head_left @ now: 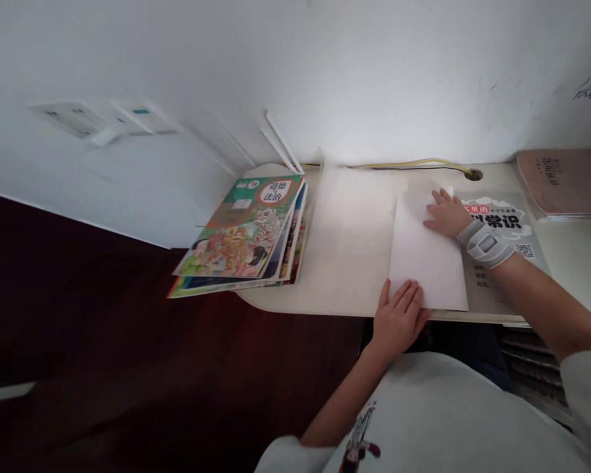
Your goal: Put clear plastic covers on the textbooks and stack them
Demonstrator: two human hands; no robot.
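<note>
The right hand [448, 213], a grey wrist strap [486, 243] below it, lies palm down with fingers loosely spread on the upper right part of a folded-looking white sheet [426, 259]. The left hand [398, 318] rests fingers extended on the sheet's lower left corner, at the front edge of the desk [574, 263]. The sheet covers part of a grey booklet [497, 279]; sheet, hand and strap hide some of its title. Toward the back right, a brownish book [566, 184] is cut off by the frame. At the left end, stacked booklets [241, 226] overhang the edge, their lower covers mostly hidden. The wall sockets [103, 118] are blurred.
</note>
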